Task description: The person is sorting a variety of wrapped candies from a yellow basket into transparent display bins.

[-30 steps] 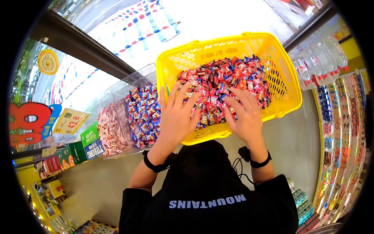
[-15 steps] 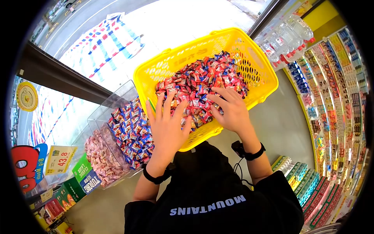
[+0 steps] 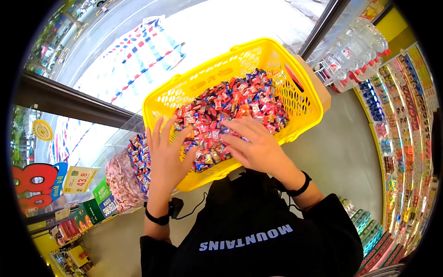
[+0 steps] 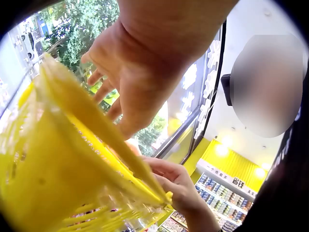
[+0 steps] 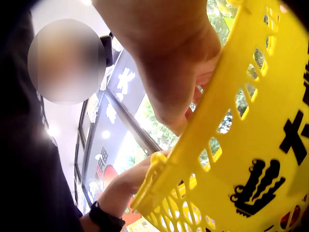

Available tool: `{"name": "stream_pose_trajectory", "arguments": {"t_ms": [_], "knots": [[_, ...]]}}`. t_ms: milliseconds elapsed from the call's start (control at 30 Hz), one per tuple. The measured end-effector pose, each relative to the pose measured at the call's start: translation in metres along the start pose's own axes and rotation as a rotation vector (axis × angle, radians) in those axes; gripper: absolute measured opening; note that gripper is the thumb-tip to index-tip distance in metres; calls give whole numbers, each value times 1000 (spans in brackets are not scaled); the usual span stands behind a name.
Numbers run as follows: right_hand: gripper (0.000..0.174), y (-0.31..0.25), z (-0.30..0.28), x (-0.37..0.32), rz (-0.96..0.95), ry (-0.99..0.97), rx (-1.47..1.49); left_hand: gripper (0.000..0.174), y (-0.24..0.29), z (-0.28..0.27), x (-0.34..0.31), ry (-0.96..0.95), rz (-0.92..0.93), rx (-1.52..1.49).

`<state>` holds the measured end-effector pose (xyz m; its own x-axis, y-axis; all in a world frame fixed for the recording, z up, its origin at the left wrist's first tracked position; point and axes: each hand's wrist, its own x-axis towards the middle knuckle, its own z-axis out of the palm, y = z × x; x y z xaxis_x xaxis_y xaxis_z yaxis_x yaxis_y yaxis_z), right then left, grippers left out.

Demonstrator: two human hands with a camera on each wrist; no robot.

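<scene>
A yellow plastic basket (image 3: 302, 122) with slotted walls holds a heap of small wrapped candies (image 3: 235, 101) in red, blue and pink. My left hand (image 3: 167, 161) hovers at the basket's near left corner, fingers spread and straight. Over the near part of the heap, my right hand (image 3: 258, 145) reaches in with loosely bent fingers, overlapping the candies in the head view. Neither hand shows a candy in its grasp. In the left wrist view the left palm (image 4: 145, 77) is above the rim; in the right wrist view the basket wall (image 5: 256, 135) hides the right fingertips.
Left of the basket stand clear bins with blue-wrapped candies (image 3: 140, 154) and pink-wrapped candies (image 3: 123, 177). A cardboard box (image 3: 318, 85) shows behind the basket's right end. Water bottles (image 3: 353, 53) stand at the upper right, stocked shelves (image 3: 408, 152) along the right, a window frame (image 3: 78, 101) at left.
The basket has shifted left in the head view and covers more of the blue-wrapped candies. Both hands have moved left with it, and the cardboard box has come into sight at its right.
</scene>
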<state>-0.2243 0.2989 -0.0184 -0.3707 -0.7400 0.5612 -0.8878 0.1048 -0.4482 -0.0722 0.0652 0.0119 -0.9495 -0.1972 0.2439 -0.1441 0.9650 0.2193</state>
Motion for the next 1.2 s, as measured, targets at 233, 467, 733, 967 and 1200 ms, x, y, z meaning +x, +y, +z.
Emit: {"name": "stream_pose_trajectory", "arguments": {"t_ms": [233,467,733,967,1200], "knots": [[30,86,-78,-6,-1,83,-183,44,66,-17,108,103,177,105],[28,117,-84,-7,-29,68,-174,39,92,74,196,-40,374,35],[30,119,-85,-14,50,78,-141,32,92,200,213,-173,365,182],[28,120,-84,-14,40,73,-115,24,87,251,209,-44,376,266],[31,122,-82,-15,82,137,-112,25,119,140,221,-361,285,69]]}}
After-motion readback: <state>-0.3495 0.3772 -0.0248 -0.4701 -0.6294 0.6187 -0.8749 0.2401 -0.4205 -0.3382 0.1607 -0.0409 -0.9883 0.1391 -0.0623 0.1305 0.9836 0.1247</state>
